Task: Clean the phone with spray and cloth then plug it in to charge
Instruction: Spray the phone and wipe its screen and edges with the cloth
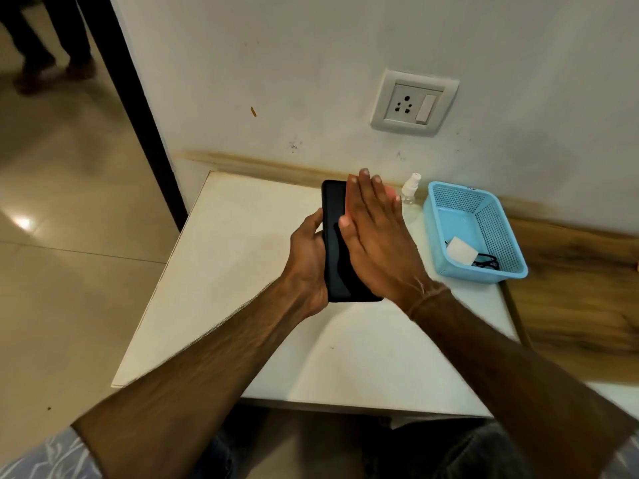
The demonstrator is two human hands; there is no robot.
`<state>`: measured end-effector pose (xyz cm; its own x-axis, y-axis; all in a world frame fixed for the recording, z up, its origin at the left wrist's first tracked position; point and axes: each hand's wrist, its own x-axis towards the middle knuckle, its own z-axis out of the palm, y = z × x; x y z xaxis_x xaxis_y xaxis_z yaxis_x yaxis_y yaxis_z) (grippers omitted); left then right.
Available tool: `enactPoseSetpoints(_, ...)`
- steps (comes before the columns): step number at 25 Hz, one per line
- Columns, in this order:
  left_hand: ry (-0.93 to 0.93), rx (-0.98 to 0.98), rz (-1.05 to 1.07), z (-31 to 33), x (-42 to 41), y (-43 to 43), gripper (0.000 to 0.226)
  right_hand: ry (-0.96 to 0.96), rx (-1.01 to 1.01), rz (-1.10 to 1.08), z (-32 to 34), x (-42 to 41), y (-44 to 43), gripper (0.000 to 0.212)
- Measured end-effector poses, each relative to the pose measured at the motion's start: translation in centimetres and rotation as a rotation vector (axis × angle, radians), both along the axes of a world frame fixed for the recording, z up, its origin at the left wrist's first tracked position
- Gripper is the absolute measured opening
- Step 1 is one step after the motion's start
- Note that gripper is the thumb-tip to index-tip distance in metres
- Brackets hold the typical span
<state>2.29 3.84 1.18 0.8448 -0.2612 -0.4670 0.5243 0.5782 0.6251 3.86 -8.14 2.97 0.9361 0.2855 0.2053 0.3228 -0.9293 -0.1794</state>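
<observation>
A black phone (334, 216) is held above the white table (242, 271). My left hand (307, 257) grips its left edge and back. Lying flat across the screen with straight fingers, my right hand (373, 236) presses something pinkish, seemingly a cloth (349, 202), of which only a blurred sliver shows by the fingers. A small clear spray bottle (409, 190) with a white top stands upright by the wall, just right of my right hand. The white charger block (460, 249) and its black cable (485, 262) lie in the blue basket (446, 219).
A white wall socket with a switch (413, 102) sits on the wall above the table. To the right of the table is a wooden surface (570, 271). A person's legs (48, 46) stand on the tiled floor at far left, beyond a dark door frame (131, 98).
</observation>
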Motion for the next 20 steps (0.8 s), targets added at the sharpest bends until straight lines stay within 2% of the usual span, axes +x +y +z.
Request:
enactPoseSetpoints(4, 0.008, -0.010, 0.007, 0.3, -0.3, -0.1, 0.060, 0.019, -0.004, -0.014, 0.8, 1.7, 1.8, 0.060)
enactPoseSetpoints(8, 0.004, -0.052, -0.032, 0.2, -0.2, 0.3, 0.062, 0.002, -0.025, 0.124, -0.5, -4.0, 1.8, 0.059)
enactPoseSetpoints(11, -0.021, -0.189, -0.063, 0.2, -0.2, 0.5, 0.074, 0.034, -0.051, 0.183, -2.0, -8.9, 0.4, 0.063)
enactPoseSetpoints(13, -0.030, -0.253, -0.114, 0.1, -0.2, 0.5, 0.071, -0.014, -0.154, 0.224, -3.2, -10.9, -0.7, 0.072)
enactPoseSetpoints(16, -0.030, -0.288, -0.138, -0.2, 0.1, 0.5, 0.071, -0.033, -0.265, 0.315, -4.1, -11.4, -2.1, 0.107)
enactPoseSetpoints(17, -0.031, -0.290, -0.134, -0.1, 0.1, 0.5, 0.071, -0.037, -0.281, 0.319, -4.1, -10.9, -2.6, 0.109)
enactPoseSetpoints(20, -0.048, -0.264, -0.120, 0.2, 0.2, 0.5, 0.070, -0.127, -0.234, 0.264, -3.4, -8.6, -3.7, 0.086)
